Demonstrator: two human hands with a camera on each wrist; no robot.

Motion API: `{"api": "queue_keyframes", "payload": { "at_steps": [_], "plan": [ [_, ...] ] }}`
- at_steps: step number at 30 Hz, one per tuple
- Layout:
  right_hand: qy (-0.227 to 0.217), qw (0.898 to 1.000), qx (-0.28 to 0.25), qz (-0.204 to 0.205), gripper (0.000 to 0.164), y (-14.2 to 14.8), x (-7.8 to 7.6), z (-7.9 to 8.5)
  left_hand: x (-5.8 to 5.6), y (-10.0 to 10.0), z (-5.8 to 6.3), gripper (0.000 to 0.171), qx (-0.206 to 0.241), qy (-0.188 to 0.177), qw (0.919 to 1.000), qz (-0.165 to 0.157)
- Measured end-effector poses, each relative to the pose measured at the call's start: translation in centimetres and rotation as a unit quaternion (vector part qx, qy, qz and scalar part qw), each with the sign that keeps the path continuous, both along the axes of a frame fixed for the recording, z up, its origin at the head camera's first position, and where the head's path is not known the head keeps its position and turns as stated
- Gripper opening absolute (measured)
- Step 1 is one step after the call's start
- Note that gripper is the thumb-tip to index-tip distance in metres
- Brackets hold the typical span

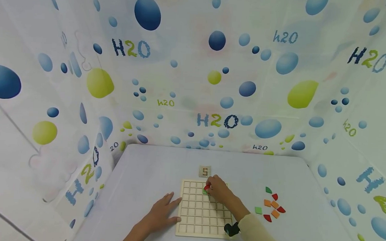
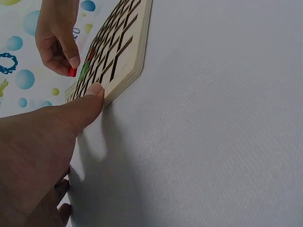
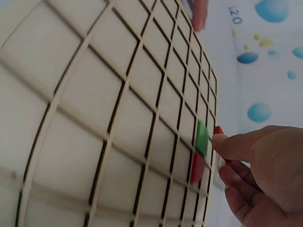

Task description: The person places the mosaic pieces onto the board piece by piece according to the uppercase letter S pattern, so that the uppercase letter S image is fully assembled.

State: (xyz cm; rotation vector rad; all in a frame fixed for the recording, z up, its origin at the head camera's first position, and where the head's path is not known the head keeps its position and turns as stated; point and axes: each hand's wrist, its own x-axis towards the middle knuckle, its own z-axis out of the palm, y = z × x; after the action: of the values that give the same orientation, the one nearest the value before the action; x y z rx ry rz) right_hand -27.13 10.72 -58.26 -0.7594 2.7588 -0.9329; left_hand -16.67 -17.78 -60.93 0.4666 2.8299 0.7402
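Note:
A wooden grid board (image 1: 189,213) lies flat on the table. My right hand (image 1: 220,190) is over its far rows, pinching a small red piece (image 2: 73,72) between thumb and fingers. Close under that hand, a green piece (image 3: 202,138) and another red piece (image 3: 197,166) sit in neighbouring cells. My left hand (image 1: 159,214) is at the board's left side with its fingers spread. In the left wrist view its thumb (image 2: 94,90) touches the board's edge. The exact shape of the pinched piece is partly hidden by the fingers.
Just beyond the board lies a small patterned card (image 1: 205,171). To the right are loose pieces: a green square (image 1: 258,210), a green curved piece (image 1: 268,190), orange squares (image 1: 267,203) and red curved pieces (image 1: 275,196). A printed curtain (image 1: 188,80) hangs around the table.

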Motion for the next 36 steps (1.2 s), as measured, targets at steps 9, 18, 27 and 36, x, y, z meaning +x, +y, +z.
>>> {"api": "queue_keyframes", "payload": {
  "at_steps": [9, 18, 27, 36],
  "plan": [
    [0.067, 0.996, 0.058, 0.026, 0.013, -2.5, 0.0, -0.9, -0.1, -0.2, -0.4, 0.079, 0.004, 0.006, 1.0, -0.005],
    [0.064, 0.995, 0.071, 0.024, 0.012, -3.1, 0.2, -0.7, 0.0, -0.3, -0.2, 0.079, 0.005, 0.004, 0.9999, -0.01],
    [0.019, 0.998, 0.061, 0.024, 0.014, -3.1, 0.0, -0.4, 0.1, -0.2, -0.2, 0.079, 0.007, 0.006, 0.9999, -0.009],
    [0.046, 0.997, 0.062, 0.019, 0.007, -3.0, 0.2, -1.0, 0.1, -0.2, -0.2, 0.078, 0.01, 0.004, 0.9999, -0.009]
  ]
}}
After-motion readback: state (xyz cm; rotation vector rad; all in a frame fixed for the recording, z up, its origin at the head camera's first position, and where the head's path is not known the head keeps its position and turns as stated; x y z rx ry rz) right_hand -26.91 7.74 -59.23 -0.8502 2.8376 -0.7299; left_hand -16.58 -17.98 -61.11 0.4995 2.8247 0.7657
